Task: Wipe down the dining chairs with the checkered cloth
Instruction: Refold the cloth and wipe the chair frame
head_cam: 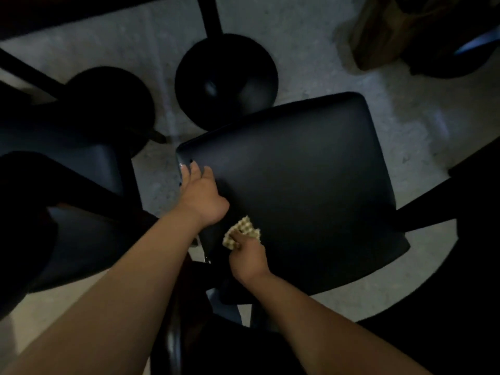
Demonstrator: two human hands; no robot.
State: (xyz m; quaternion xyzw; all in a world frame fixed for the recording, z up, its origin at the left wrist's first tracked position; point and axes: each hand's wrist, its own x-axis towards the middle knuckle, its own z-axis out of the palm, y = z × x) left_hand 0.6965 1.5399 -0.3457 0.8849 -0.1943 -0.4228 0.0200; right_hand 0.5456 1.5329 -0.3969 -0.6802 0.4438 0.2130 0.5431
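Looking down on a dark chair seat (297, 185), smooth and faintly glossy like plastic or leather-like covering, roughly square with rounded corners and a soft thick edge; lying tilted across the middle of the view above a pale, speckled concrete-like floor (338, 63); resting the left hand (201, 196) on the left edge of the seat, fingers spread and nearly straight, fingertips curling a little over the rim, palm flat on the surface, gripping nothing; clutching the checkered cloth (242, 232) in the right hand (249, 259), fingers curled around it, thumb pressing on top; cloth bunched small, woven with a fine beige-and-cream check, soft and crumpled in shape; pressing it against the near left part of the seat, just beside the left wrist; both forearms bare, reaching in from the bottom of the view.

Standing behind the seat, a round black pedestal base (226, 79), shaped like a shallow dome with a matte, slightly shiny top and a straight dark post rising from it; lying to the left, a second round dark base (108, 104), mostly lost in shadow; showing at the far left other dark chair seats (81, 163), smooth and curved, details too dim to tell; sitting at the top right a brownish blurred object (378, 36), material not clear.
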